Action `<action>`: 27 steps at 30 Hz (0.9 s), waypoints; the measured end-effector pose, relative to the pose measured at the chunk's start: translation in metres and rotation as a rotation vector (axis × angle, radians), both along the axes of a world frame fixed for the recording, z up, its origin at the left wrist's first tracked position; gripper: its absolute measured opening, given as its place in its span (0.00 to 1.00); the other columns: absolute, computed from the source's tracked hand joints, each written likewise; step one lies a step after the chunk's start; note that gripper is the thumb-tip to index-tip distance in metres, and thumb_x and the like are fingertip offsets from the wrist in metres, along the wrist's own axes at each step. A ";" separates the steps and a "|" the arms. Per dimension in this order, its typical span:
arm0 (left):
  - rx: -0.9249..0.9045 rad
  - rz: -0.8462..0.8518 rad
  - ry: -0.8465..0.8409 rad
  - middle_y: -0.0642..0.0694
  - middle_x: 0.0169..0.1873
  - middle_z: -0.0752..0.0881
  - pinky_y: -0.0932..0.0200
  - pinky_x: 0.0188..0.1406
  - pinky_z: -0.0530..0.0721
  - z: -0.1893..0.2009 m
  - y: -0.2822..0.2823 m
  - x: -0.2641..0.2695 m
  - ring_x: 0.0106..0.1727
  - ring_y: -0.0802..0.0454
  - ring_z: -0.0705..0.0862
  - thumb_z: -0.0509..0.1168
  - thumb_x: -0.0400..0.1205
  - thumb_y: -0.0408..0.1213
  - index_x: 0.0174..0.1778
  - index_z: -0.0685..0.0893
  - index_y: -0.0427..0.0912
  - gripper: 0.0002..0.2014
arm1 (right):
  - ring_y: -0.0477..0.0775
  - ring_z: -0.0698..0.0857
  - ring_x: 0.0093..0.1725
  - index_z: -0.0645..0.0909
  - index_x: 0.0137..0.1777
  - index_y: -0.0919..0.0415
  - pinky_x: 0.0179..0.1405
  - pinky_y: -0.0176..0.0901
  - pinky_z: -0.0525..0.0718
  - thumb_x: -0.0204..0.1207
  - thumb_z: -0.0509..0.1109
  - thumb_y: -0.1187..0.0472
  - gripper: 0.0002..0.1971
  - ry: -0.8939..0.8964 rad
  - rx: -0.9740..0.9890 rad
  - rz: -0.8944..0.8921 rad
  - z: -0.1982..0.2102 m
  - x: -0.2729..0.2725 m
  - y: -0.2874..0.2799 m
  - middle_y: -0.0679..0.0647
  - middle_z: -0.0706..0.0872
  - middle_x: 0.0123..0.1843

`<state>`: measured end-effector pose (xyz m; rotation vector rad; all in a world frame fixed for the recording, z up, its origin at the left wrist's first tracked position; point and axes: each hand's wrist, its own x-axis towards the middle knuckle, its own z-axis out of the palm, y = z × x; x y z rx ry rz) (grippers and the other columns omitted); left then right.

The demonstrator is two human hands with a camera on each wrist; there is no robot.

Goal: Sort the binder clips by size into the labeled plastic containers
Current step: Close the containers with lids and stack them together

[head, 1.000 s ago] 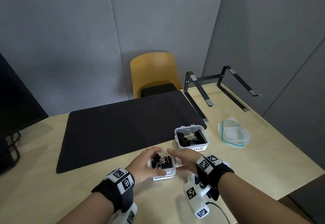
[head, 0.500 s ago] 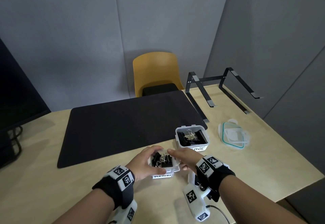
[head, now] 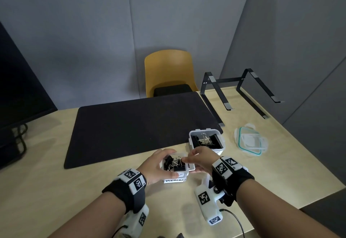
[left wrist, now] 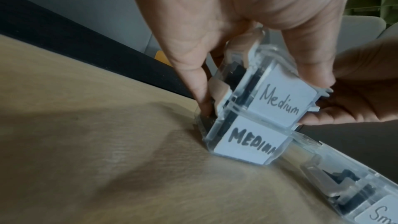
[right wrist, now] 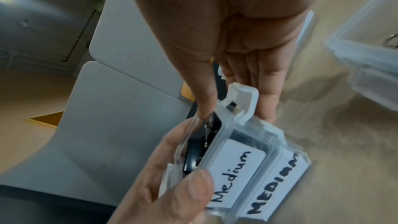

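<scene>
Two clear containers labelled Medium are stacked on the table. The upper container (head: 175, 164) is open, holds black binder clips (head: 174, 163), and sits on the lower container (head: 175, 180). My left hand (head: 162, 161) grips the upper container (left wrist: 277, 101) from its left, fingers curled over the rim. My right hand (head: 193, 163) pinches its right side (right wrist: 237, 164), thumb on the rim and fingers behind. The open Large container (head: 206, 140) with big clips stands just beyond. A Small container (left wrist: 366, 202) lies by the lower one, under my right hand.
A black desk mat (head: 140, 125) covers the middle of the table. Stacked lids (head: 250, 143) lie at the right, a laptop stand (head: 241, 91) behind them. A monitor (head: 18, 88) is at the left, a yellow chair (head: 168, 69) past the far edge.
Both hands stay on the upper Medium container in the same spot. Only the head view has shifted slightly.
</scene>
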<state>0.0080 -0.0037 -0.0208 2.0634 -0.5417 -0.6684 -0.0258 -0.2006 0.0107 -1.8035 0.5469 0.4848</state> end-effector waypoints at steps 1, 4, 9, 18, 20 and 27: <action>-0.002 0.004 0.005 0.59 0.61 0.74 0.62 0.69 0.72 0.000 0.000 0.000 0.67 0.61 0.73 0.78 0.70 0.44 0.67 0.69 0.66 0.33 | 0.52 0.84 0.36 0.80 0.44 0.69 0.43 0.44 0.90 0.72 0.76 0.62 0.10 0.001 0.043 -0.011 0.001 -0.003 -0.001 0.61 0.82 0.39; -0.029 0.069 0.032 0.63 0.58 0.76 0.63 0.61 0.76 -0.001 0.000 -0.005 0.61 0.63 0.78 0.79 0.68 0.43 0.68 0.66 0.64 0.37 | 0.56 0.87 0.43 0.81 0.55 0.71 0.46 0.45 0.89 0.79 0.68 0.66 0.10 -0.007 0.075 -0.014 0.000 -0.011 -0.006 0.66 0.87 0.50; -0.069 0.099 0.036 0.61 0.58 0.80 0.70 0.52 0.77 -0.002 0.001 -0.009 0.57 0.68 0.79 0.80 0.67 0.44 0.62 0.70 0.60 0.32 | 0.47 0.81 0.46 0.84 0.56 0.60 0.53 0.35 0.78 0.76 0.66 0.63 0.11 -0.133 -0.562 0.338 -0.003 -0.022 -0.014 0.48 0.85 0.44; -0.112 0.118 0.043 0.57 0.60 0.79 0.70 0.49 0.76 -0.003 0.002 -0.014 0.60 0.61 0.79 0.78 0.70 0.43 0.67 0.71 0.58 0.32 | 0.52 0.78 0.63 0.73 0.69 0.51 0.61 0.43 0.76 0.63 0.80 0.49 0.34 0.051 -0.745 0.462 0.009 -0.060 -0.053 0.50 0.77 0.66; -0.117 0.111 0.052 0.57 0.60 0.79 0.68 0.51 0.77 -0.003 0.002 -0.013 0.61 0.59 0.80 0.79 0.67 0.47 0.67 0.72 0.58 0.34 | 0.55 0.77 0.67 0.67 0.74 0.49 0.65 0.48 0.77 0.61 0.81 0.49 0.41 0.105 -0.789 0.512 0.004 -0.069 -0.053 0.52 0.76 0.68; -0.070 0.153 0.057 0.54 0.62 0.77 0.67 0.55 0.73 -0.001 0.001 -0.011 0.62 0.56 0.76 0.79 0.69 0.41 0.79 0.56 0.55 0.48 | 0.55 0.79 0.65 0.61 0.76 0.56 0.60 0.43 0.80 0.63 0.78 0.59 0.42 0.057 -0.794 0.453 -0.003 -0.083 -0.045 0.55 0.78 0.68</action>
